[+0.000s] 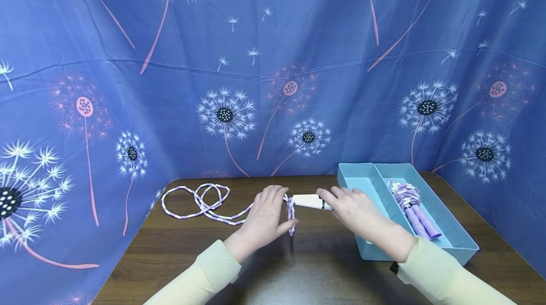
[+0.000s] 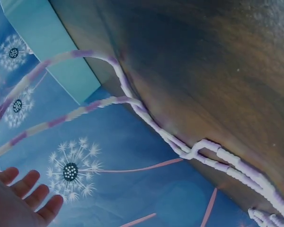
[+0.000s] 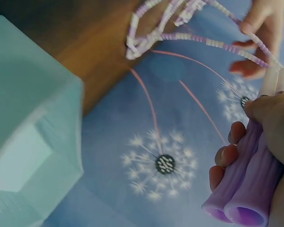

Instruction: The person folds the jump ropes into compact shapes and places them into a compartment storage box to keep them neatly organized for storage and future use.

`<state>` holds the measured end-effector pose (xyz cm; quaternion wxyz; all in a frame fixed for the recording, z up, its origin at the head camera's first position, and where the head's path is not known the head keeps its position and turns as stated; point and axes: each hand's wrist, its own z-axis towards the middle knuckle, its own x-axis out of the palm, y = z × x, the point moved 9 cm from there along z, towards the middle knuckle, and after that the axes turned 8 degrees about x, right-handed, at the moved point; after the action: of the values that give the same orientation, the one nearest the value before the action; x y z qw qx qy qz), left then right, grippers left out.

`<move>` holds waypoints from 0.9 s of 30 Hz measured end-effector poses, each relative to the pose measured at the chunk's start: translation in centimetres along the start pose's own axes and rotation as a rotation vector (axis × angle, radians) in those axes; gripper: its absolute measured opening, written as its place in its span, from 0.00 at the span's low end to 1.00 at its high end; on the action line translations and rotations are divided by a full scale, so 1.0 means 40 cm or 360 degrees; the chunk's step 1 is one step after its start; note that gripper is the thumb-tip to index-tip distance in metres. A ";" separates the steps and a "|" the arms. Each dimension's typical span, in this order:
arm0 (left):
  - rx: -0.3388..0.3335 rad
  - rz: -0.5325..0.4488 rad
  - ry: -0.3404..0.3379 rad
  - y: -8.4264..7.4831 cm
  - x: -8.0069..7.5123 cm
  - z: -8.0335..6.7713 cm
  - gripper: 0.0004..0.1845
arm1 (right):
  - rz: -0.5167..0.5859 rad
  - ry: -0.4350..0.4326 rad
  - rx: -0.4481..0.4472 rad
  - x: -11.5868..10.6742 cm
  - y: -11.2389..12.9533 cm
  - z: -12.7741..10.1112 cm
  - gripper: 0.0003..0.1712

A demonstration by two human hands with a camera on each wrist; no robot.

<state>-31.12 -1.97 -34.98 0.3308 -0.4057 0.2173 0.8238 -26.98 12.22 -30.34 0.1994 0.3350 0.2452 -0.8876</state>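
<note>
A purple and white beaded jump rope [image 1: 217,210] lies in loops on the table, left of my left hand [image 1: 268,208]. Two of its strands run past that hand toward the handles [image 3: 255,170] in the right wrist view. My right hand [image 1: 356,208] grips both handles together; they are purple with white tips, and only a white part [image 1: 308,201] sticks out in the head view. My left hand's thumb and fingers are spread beside the strands, close by the white tips. The left wrist view shows its fingers [image 2: 31,187] loosely extended.
A light blue box [image 1: 462,243] with two compartments stands right on the wooden table [image 1: 170,267]. In its right compartment lies a bundled jump rope [image 1: 411,208] with purple handles. Blue dandelion-patterned cloth [image 1: 264,49] hangs behind the table and at its sides.
</note>
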 end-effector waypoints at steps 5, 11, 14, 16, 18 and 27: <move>-0.0035 -0.0050 -0.0032 0.001 0.012 0.001 0.44 | 0.0008 0.0004 0.0030 -0.041 -0.018 0.020 0.34; -0.0106 -0.0159 0.0026 -0.002 0.040 0.005 0.39 | -0.0017 0.0054 0.0103 -0.076 -0.044 0.042 0.39; -0.0149 -0.0264 0.0035 -0.005 0.049 0.008 0.34 | 0.0004 0.0063 0.0137 -0.088 -0.054 0.049 0.40; -0.0160 -0.0307 0.0038 -0.010 0.055 0.010 0.28 | 0.0023 0.0062 0.0157 -0.094 -0.059 0.053 0.40; -0.0162 -0.0332 0.0043 -0.014 0.061 0.012 0.21 | 0.0041 0.0058 0.0172 -0.097 -0.062 0.054 0.40; -0.0166 -0.0610 0.0032 -0.029 0.092 0.022 0.03 | 0.0095 0.0053 0.0227 -0.100 -0.066 0.056 0.38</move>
<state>-32.41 0.75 -37.58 0.4580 -0.4644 0.0964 0.7518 -26.69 13.84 -25.32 0.1973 0.3701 0.1744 -0.8909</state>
